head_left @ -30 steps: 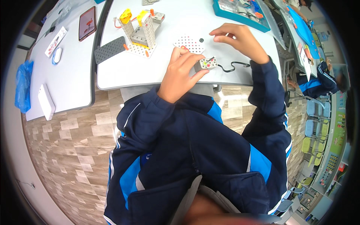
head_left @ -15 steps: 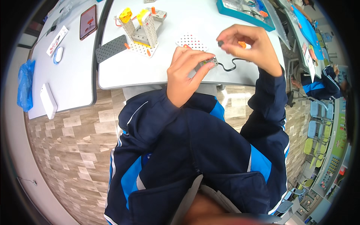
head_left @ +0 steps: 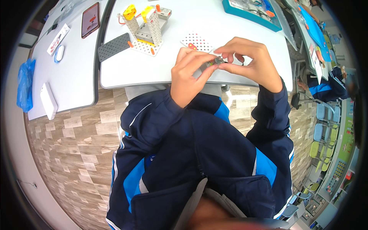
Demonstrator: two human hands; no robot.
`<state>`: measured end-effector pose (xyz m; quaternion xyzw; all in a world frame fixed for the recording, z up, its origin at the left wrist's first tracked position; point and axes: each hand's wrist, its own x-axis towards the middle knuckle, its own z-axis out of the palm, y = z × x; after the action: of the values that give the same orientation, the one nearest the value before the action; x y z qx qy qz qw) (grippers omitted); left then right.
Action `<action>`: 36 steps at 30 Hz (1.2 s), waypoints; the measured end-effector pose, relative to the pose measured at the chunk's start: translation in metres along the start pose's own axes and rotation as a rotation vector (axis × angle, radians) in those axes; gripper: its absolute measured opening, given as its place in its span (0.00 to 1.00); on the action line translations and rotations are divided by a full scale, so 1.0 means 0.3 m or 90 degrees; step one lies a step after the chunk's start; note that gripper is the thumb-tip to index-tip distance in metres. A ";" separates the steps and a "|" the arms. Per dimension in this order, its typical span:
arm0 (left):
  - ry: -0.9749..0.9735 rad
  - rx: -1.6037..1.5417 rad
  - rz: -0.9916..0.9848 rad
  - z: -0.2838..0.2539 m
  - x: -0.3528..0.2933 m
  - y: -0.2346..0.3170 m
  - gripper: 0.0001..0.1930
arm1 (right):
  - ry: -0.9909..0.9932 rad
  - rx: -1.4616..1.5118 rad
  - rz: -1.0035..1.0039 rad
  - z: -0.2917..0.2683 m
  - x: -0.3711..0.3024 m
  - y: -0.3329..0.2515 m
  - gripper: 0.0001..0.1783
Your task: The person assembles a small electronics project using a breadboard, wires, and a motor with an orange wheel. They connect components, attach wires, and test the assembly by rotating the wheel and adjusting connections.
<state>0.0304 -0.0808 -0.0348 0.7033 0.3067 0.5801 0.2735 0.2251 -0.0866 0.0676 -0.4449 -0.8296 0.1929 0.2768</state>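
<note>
Just over the table's near edge, my left hand (head_left: 186, 74) is closed around a small grey block-shaped module (head_left: 209, 64), mostly hidden by the fingers. My right hand (head_left: 256, 65) pinches a small dark grey round piece (head_left: 219, 60) against the module's right end. Whether the two are joined cannot be seen. Beyond my hands lie a white plate with coloured dots (head_left: 201, 41) and a small red-and-yellow part (head_left: 192, 46). Farther left stands a grey perforated build (head_left: 154, 32) with yellow tops and orange pegs, on a white perforated base.
A dark grey perforated plate (head_left: 114, 46) lies beside the build. At the far right sits a teal box (head_left: 251, 17) of parts. The left table (head_left: 73, 76) holds a phone (head_left: 90, 20), a white flat block (head_left: 48, 100) and a blue plastic bag (head_left: 26, 86).
My right hand has come left and down, bringing the dark round piece to the module in my left hand. The left hand has stayed nearly still. The black cable is now mostly hidden.
</note>
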 end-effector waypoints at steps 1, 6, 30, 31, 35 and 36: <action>-0.007 0.007 0.001 -0.003 -0.004 0.001 0.15 | 0.003 0.004 0.016 -0.013 -0.013 0.009 0.16; -0.027 0.016 -0.042 -0.019 -0.018 0.004 0.24 | 0.101 -0.166 0.160 -0.137 -0.084 0.140 0.17; -0.033 0.026 0.020 -0.013 -0.018 0.011 0.19 | 0.184 -0.191 0.354 -0.048 -0.159 0.360 0.20; -0.017 0.021 0.040 -0.009 -0.014 0.015 0.19 | 0.243 -0.146 0.295 -0.049 -0.151 0.332 0.20; 0.021 -0.008 0.030 0.013 0.000 0.022 0.13 | 0.337 -0.087 0.167 -0.051 -0.121 0.157 0.20; 0.022 -0.009 0.028 0.017 0.004 0.019 0.11 | 0.330 -0.089 0.120 -0.051 -0.112 0.108 0.20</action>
<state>0.0362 -0.0839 -0.0306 0.6981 0.2916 0.5999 0.2602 0.2703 -0.0966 0.0513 -0.5729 -0.6973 0.0398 0.4288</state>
